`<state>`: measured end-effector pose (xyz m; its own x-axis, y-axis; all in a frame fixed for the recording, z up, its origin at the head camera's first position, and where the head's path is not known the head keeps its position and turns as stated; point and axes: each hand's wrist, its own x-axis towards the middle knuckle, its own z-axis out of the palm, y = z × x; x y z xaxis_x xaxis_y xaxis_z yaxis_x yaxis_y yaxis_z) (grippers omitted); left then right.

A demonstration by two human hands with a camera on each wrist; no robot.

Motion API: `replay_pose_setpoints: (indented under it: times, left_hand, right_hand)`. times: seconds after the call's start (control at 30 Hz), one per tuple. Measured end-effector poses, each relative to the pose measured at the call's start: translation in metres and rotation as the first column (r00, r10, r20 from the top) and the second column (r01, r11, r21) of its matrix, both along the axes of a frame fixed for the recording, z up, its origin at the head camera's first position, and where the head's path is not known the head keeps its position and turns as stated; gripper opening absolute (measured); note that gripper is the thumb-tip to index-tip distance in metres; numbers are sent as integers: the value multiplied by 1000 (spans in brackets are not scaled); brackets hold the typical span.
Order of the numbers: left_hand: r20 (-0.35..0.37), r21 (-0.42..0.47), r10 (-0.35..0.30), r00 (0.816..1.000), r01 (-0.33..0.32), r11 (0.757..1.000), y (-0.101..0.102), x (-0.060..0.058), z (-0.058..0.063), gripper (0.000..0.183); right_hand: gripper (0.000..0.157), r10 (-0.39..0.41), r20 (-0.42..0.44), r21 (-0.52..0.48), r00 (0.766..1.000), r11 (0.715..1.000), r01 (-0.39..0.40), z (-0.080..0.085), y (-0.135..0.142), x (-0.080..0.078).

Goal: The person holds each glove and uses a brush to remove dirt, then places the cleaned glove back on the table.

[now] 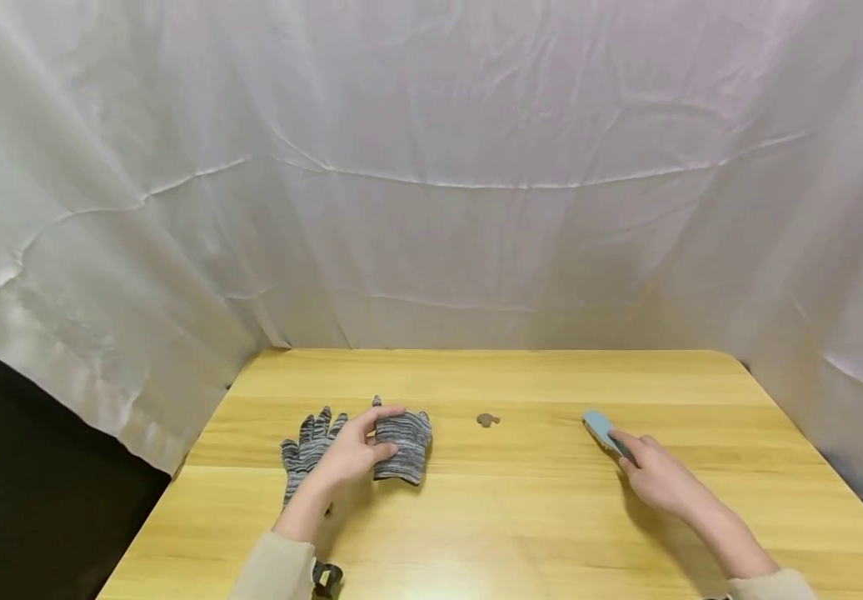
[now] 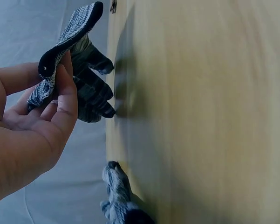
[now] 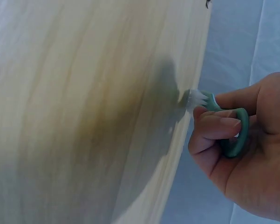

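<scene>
In the head view my left hand [image 1: 352, 452] pinches a grey-and-black striped knit glove [image 1: 405, 446] near its cuff. The left wrist view shows this glove [image 2: 91, 88] with its cuff folded between thumb and fingers and its dark fingertips hanging down close to the table. A matching glove [image 1: 313, 450] lies flat to the left, partly covered by my left forearm. Over on the right, my right hand [image 1: 662, 479] grips the handle of a small blue-green brush [image 1: 598, 423]. In the right wrist view the looped handle [image 3: 242, 133] is within my curled fingers, pale bristles facing the tabletop.
A small brown irregular patch [image 1: 486, 420] is on the wooden table [image 1: 521, 508] between the two hands. Pale curtains [image 1: 476, 250] hang behind the table and along its sides. A black area [image 1: 34, 483] lies beyond the left edge.
</scene>
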<state>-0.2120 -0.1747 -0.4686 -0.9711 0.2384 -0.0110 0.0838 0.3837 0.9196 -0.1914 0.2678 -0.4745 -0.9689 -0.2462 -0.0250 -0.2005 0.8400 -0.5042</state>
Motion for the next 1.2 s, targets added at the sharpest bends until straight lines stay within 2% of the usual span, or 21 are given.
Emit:
replay_pose_setpoints:
  times: [0.3,0.47,0.63,0.87,1.07,1.2]
  left_hand:
    - [23,-29,45,999,-44,999,-8,9,-9,56]
    - [32,-78,18,999,-16,997,-12,12,-11,53]
    - [58,-118,-45,997,52,992,-15,14,-15,49]
    - [13,-295,-101,995,100,950,-10,14,-19,50]
    - [11,-391,-179,984,169,905,-6,15,-22,58]
    - [18,-440,-187,982,176,881,-4,18,-23,60]
  right_hand:
    - [48,-14,55,6,998,1000,14,-6,15,8]
    - [51,-7,22,44,1000,999,6,-9,20,10]
    - [58,5,14,40,1000,999,-5,-13,21,10]
    - [64,-11,12,18,1000,1000,11,-20,21,15]
    - [66,-22,21,29,1000,999,22,-24,18,18]
    - [65,-2,-5,50,1000,999,2,-24,14,19]
